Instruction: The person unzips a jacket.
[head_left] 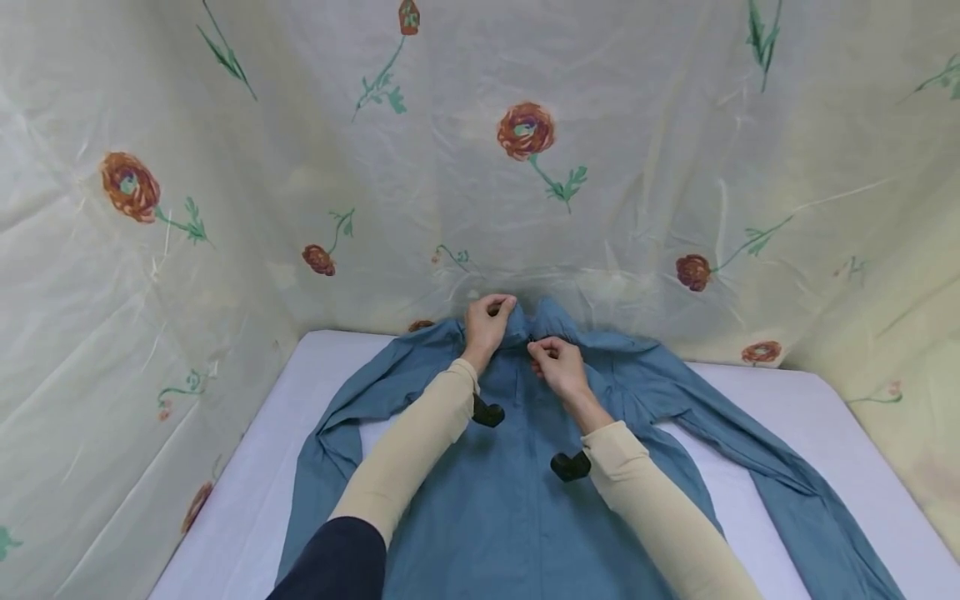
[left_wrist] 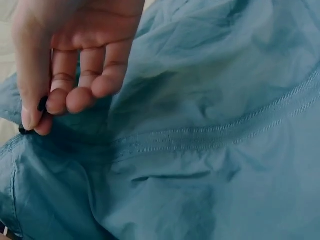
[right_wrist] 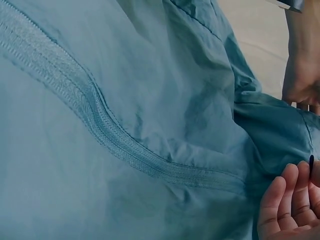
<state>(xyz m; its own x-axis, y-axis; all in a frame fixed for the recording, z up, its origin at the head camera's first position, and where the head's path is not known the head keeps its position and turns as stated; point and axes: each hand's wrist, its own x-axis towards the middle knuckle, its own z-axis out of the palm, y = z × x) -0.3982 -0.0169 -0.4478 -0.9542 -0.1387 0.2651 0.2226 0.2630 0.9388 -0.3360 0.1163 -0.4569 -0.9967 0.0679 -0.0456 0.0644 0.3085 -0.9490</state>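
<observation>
Softly wrinkled blue jacket (head_left: 465, 517), long-sleeved, with a front zip (right_wrist: 117, 142).

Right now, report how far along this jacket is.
Done: the front zipper looks closed down the jacket. In hand: the left hand holds the collar; the right hand pinches a black piece, maybe the pull. Likely left: closing the collar, whose sides stand apart.

Matt cloth jacket (head_left: 480, 508), glossy curtain (head_left: 637, 117)

Soft light, glare on floral sheeting (head_left: 630, 125), faint shadows on blue garment (head_left: 517, 508), dimmer wrist views (softer too)
</observation>
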